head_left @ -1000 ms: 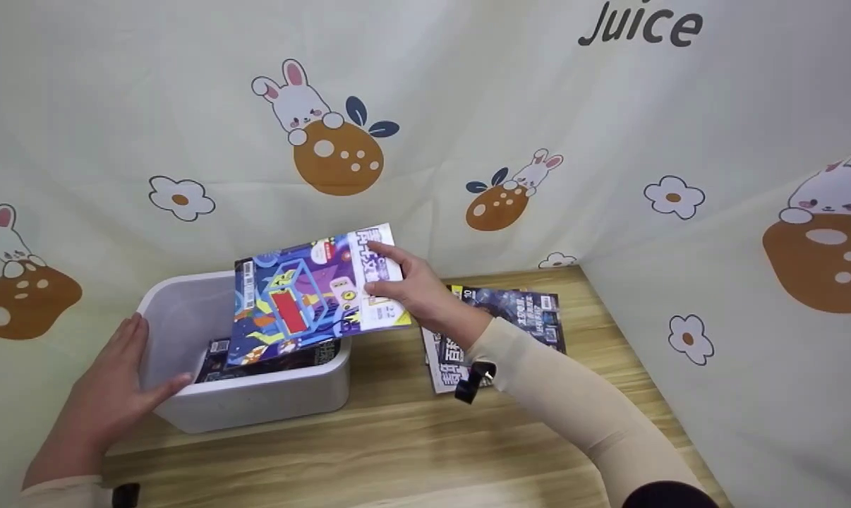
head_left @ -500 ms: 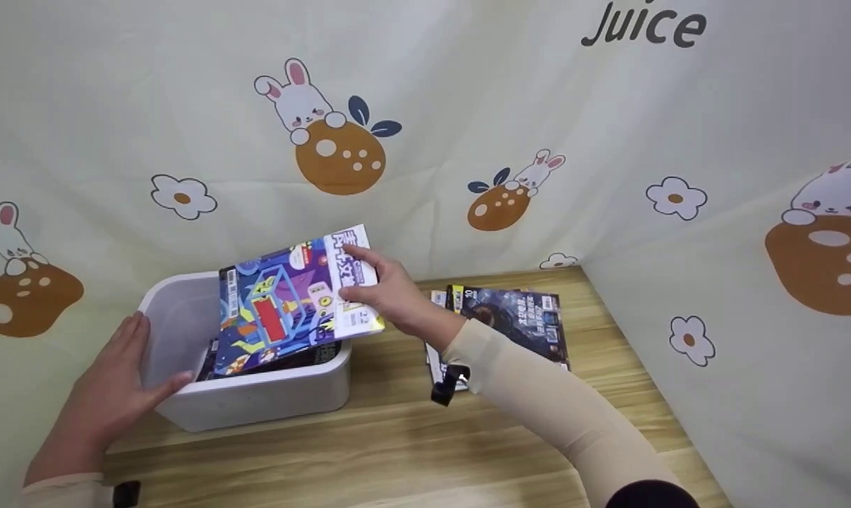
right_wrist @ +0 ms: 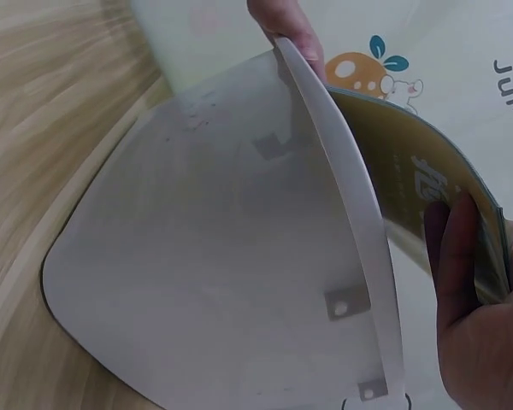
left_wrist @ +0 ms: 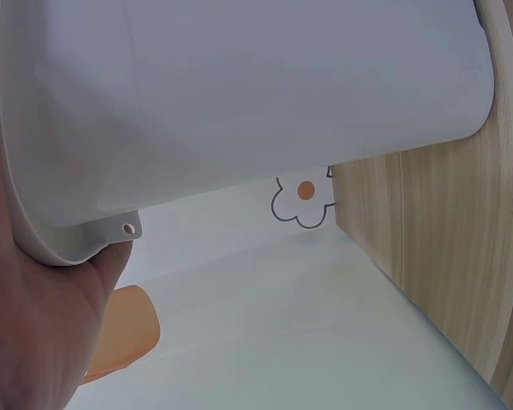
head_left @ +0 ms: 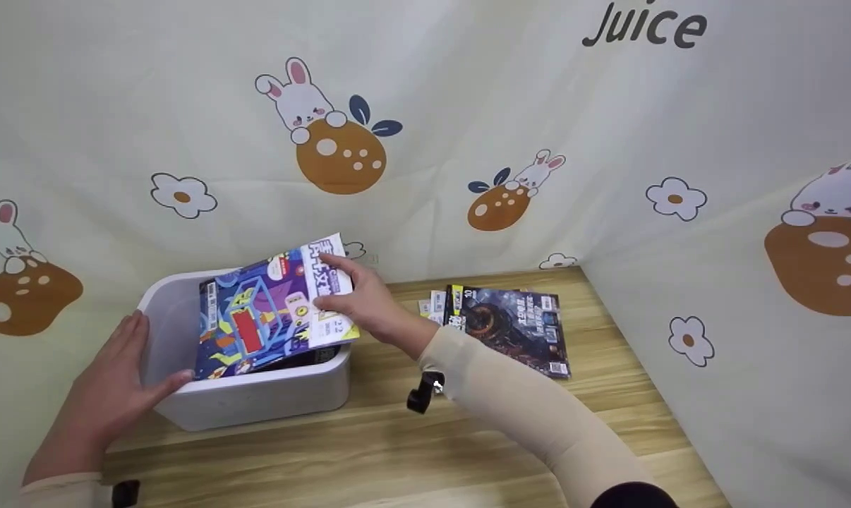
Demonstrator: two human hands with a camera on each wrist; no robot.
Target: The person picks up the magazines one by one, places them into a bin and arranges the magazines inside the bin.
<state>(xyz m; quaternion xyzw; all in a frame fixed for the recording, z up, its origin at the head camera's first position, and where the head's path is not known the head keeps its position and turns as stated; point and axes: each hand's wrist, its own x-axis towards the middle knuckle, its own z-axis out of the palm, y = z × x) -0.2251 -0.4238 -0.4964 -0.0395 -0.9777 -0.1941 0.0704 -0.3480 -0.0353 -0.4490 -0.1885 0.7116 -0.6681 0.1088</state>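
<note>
A light grey plastic bin [head_left: 270,403] stands on the wooden table at the left. My left hand [head_left: 104,398] grips its left end, thumb over the front rim; the left wrist view shows the palm against the rim [left_wrist: 64,252]. With thumb and fingers my right hand [head_left: 372,300] holds a colourful magazine [head_left: 256,314] by its white title edge. The magazine slants over the bin's opening, its left part lower, at the front rim. From the right wrist view its yellowish-brown underside [right_wrist: 393,154] appears bent. Beneath it lies a dark magazine [head_left: 321,358] in the bin, mostly covered.
To the right, a stack of magazines [head_left: 514,328] lies on the table [head_left: 397,451], a dark-covered one on top and paler ones peeking out at its left. A printed curtain [head_left: 425,106] with rabbits and flowers hangs behind and along the sides.
My right hand has carried the colourful magazine left and slightly down, further over the bin. More of the magazine stack is uncovered by my arm. The left hand and bin have stayed put.
</note>
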